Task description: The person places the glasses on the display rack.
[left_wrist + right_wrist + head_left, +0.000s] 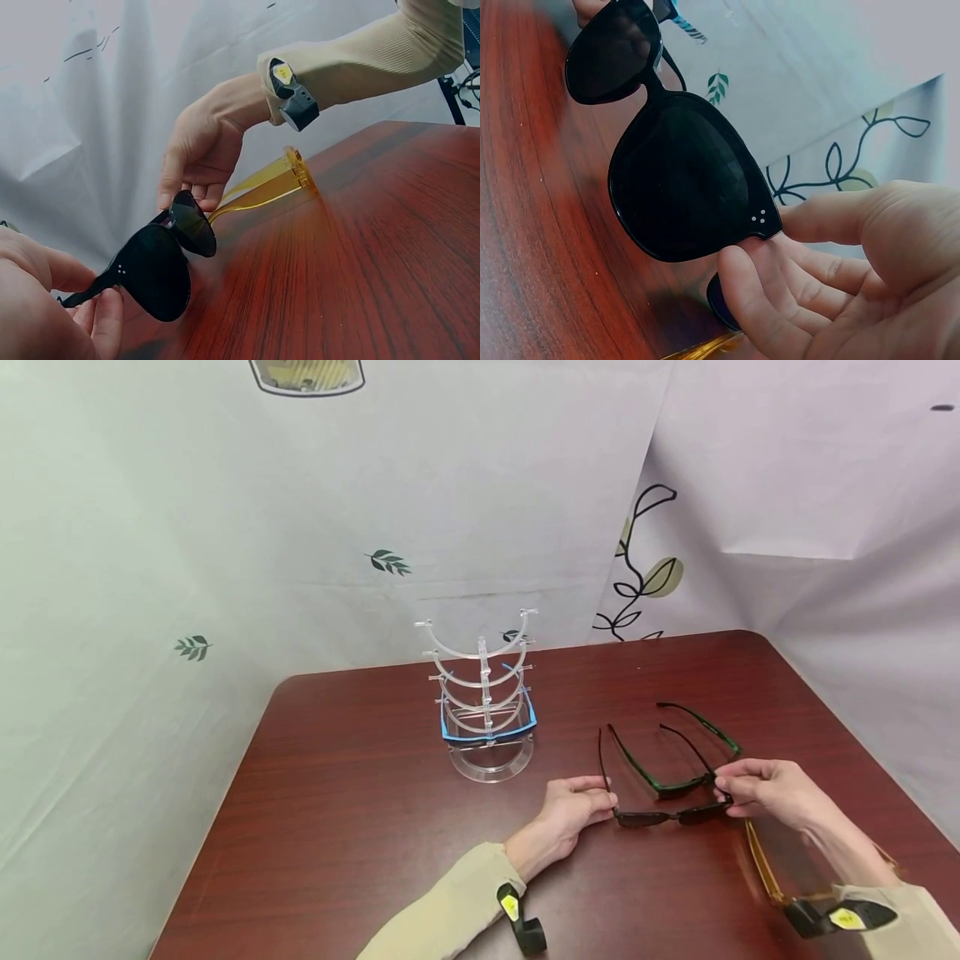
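Observation:
Black sunglasses [647, 819] are held between both hands, their temples pointing away from the person. My left hand [573, 814] pinches the left hinge corner between thumb and fingers, as the left wrist view shows up close. At the other corner, my right hand [776, 789] pinches the frame beside three small silver dots; the dark lens [682, 180] fills the middle of the right wrist view. Just behind lie green-framed glasses [675, 788] with open temples. Yellow glasses [763, 864] rest on the table under the right forearm, partly hidden by it.
A clear tiered eyewear stand [486, 693] stands at the table's middle back, with blue-framed glasses [489, 739] on its lowest tier. The reddish-brown table [337, 827] has rounded far corners. A pale printed curtain [225, 527] hangs behind it.

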### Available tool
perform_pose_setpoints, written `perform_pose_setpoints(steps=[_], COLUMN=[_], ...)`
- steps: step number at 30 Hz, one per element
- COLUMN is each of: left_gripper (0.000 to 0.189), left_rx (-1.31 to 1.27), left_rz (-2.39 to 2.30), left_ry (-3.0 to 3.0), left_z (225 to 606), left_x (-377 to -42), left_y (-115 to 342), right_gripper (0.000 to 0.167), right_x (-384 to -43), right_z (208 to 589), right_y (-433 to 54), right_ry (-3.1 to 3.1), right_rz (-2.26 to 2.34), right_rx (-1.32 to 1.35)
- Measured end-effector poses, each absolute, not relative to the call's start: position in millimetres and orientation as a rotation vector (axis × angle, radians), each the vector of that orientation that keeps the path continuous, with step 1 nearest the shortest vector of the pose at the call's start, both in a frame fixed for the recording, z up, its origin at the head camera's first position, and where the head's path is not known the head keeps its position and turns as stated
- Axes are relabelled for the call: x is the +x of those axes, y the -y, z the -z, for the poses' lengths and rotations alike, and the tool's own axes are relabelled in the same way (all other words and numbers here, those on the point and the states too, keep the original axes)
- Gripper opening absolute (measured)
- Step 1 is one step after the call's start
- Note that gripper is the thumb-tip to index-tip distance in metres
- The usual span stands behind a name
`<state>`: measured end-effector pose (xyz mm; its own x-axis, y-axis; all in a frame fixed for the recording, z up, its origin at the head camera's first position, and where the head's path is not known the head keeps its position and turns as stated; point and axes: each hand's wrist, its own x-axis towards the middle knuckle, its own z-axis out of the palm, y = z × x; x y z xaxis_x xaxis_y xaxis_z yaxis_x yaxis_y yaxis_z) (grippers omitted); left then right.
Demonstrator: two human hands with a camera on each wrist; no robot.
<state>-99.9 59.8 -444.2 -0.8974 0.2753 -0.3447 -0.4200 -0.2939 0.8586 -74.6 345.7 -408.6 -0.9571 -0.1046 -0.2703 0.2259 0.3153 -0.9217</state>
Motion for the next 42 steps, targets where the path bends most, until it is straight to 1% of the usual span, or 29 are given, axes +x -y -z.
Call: perform_pose_setpoints(steps=[2, 8, 15, 22, 32, 38, 42], left_gripper=[0.030, 0.032, 0.034, 0.035, 0.036, 0.039, 0.040], left_rx=[-0.184, -0.193, -0.216, -0.200, -0.191, -0.181, -0.162], left_rz=[-2.225, -2.238, -2.261, -2.275, -2.295, -2.304, -2.305], left_ry=[-1.534, -1.551, -1.536, -1.553, -1.546, -1.550, -1.570], left_z=[443.2, 439.1, 437.6, 432.1, 428.3, 427.6, 426.4], left_x=[-99.4, -97.9, -98.8, -97.0, -94.8, -95.2, -96.0], left_y=[-59.7, -59.8, -58.3, -54.8, -47.7, -41.9, -37.0], right_gripper=[0.028, 0.021, 0.022, 0.013, 0.014, 0.022, 0.024], right_x=[-74.1, -73.1, -70.7, -67.4, -63.4, -60.8, -60.2], right_z=[407.3, 404.9, 404.8, 404.5, 400.5, 397.7, 396.3], right_y=[-345.4, -344.2, -340.1, -337.1, -330.0, -323.6, -318.5], right_ry=[-2.297, -2.282, -2.341, -2.322, -2.279, -2.213, -2.162], right_rz=[1.711, 1.789, 1.794, 1.848, 1.900, 2.030, 2.130], right_rx=[0.126, 0.162, 0.176, 0.187, 0.218, 0.199, 0.169])
